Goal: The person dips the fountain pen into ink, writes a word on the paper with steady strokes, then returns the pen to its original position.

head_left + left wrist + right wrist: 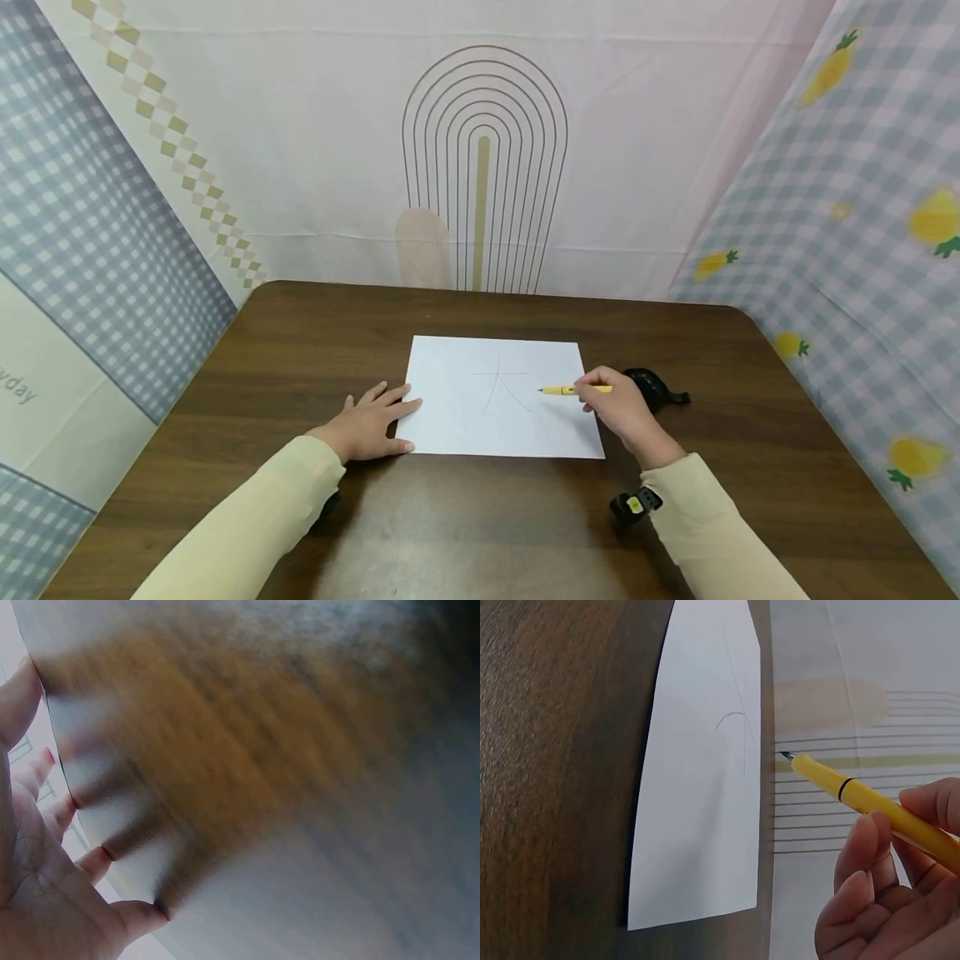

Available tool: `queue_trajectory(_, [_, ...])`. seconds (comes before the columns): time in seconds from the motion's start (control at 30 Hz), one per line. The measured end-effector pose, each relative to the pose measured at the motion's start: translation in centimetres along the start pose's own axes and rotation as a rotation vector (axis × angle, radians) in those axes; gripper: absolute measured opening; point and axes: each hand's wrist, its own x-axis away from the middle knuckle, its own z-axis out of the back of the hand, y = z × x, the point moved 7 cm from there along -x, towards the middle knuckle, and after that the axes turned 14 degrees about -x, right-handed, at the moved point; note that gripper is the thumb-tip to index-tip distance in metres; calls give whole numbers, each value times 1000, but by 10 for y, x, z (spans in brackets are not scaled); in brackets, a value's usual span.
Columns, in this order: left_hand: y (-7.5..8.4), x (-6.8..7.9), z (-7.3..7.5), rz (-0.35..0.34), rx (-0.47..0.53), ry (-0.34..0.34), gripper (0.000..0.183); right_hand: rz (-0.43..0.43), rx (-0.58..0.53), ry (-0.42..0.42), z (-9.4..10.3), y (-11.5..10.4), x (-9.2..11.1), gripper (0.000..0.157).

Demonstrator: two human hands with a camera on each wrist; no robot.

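A white sheet of paper (450, 400) lies on the brown table, with thin drawn strokes: a crossbar, a short upright line and two curved legs that spread downward. My left hand (371, 423) rests at the sheet's left edge, fingers spread, some tips on the paper; in the left wrist view the left hand (52, 889) shows its palm side. My right hand (617, 407) pinches a yellow fountain pen (557, 390) between thumb and fingers over the right part of the sheet. In the right wrist view the pen's (821, 775) nib is bare and appears raised off the paper.
A black rounded object with a short stub (654, 388) lies just beyond my right hand, partly hidden by it. A black watch-like device (636, 505) is at the right wrist. Patterned cloths (322, 150) hang behind and beside the table (315, 350).
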Motion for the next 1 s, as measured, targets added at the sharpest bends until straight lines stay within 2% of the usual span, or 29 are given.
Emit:
queue_trajectory(0.63, [-2,-2,-2,-7,4,-5,70,-74,-165,93,22,22,-3,31])
queue_trajectory(1.0, [-1,-2,-2,-11,14,-8,70,-58,-231,160,33,28,-6,33])
